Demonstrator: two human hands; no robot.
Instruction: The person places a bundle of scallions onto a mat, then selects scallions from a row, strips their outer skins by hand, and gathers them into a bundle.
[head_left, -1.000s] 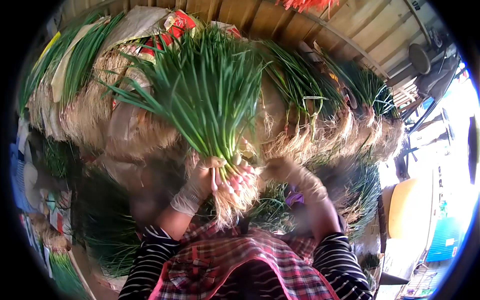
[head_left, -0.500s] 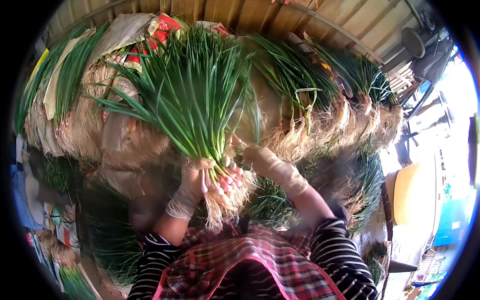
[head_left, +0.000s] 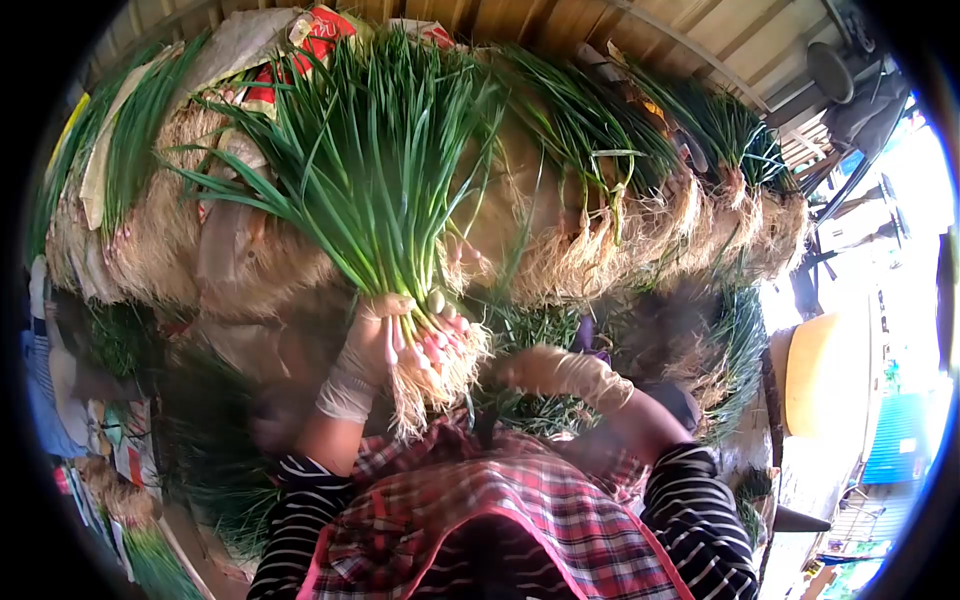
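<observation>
My left hand, in a pale glove, is closed around the stems of a large bunch of spring onions. Their long green leaves fan out away from me, and the pinkish bulbs and pale roots hang toward my apron. Apart from the bunch, to the right of its roots, is my gloved right hand. Motion smears its fingers, so whether they hold anything is unclear. A few loose small bulbs lie just beyond the held bunch.
More spring onions lie in rows across the far side, roots toward me. Others are at the far left. Dark green leaves are heaped low on the left. A red printed sack lies at the back, near a corrugated wall.
My right hand has drawn back toward my body, away from the loose bulbs beyond the bunch. My left hand still grips the bunch, which sits slightly higher and further left in view.
</observation>
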